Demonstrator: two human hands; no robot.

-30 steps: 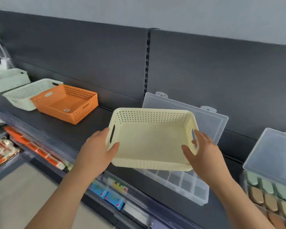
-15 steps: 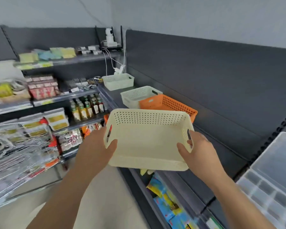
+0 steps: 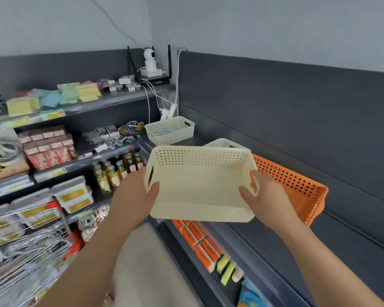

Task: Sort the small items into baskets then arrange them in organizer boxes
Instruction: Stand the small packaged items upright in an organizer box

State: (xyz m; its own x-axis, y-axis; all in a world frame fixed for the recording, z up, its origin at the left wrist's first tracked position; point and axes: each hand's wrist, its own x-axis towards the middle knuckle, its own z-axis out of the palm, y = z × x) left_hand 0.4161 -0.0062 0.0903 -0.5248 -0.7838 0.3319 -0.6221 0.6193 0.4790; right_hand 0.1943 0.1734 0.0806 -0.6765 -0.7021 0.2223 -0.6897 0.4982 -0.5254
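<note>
Cream basket [image 3: 197, 185] held up in both hands over the front edge of the dark shelf [image 3: 275, 244].

The stocked shelving [image 3: 111, 101] on the left leaves a strip of open floor [image 3: 146, 262] below the arms. The left hand [image 3: 132, 197] grasps the basket's left end, thumb over the rim. The right hand [image 3: 267, 197] grasps the right end the same way. Four baskets in all: the held one, empty; two pale ones behind it, the far pale basket [image 3: 171, 130] in the corner and the near pale basket [image 3: 225, 142] mostly hidden; and one orange basket [image 3: 297, 187] just right of the held one. Bare shelf lies right of that.
</note>
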